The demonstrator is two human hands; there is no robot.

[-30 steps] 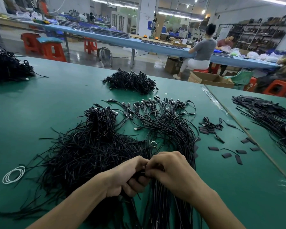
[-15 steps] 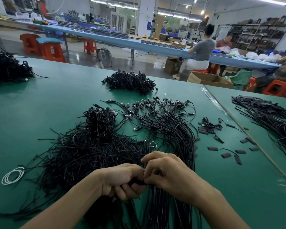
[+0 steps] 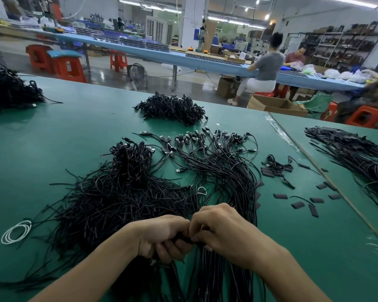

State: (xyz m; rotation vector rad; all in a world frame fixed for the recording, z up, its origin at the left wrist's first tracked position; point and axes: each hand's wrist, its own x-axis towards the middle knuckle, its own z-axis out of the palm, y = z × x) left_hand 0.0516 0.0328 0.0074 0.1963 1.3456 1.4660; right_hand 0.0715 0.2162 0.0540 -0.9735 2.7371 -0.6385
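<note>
held cable piece (image 3: 183, 239) mostly hidden between hands (image 3: 189, 235), forearms cropped

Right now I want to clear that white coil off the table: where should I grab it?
I'd pinch the white coil at its left rim, coming from above and the left: it lies flat on the green table, bare there, while stray black cables reach its right side.

Obstacles: tangled cable heap (image 3: 109, 199) left of centre; fanned plug cables (image 3: 216, 162) straight ahead; scattered black sleeves (image 3: 297, 204) to the right, apparently lying flat. Free passage: bare desk (image 3: 314, 247) at near right; also far left, behind white wire coil (image 3: 15, 232).
</note>
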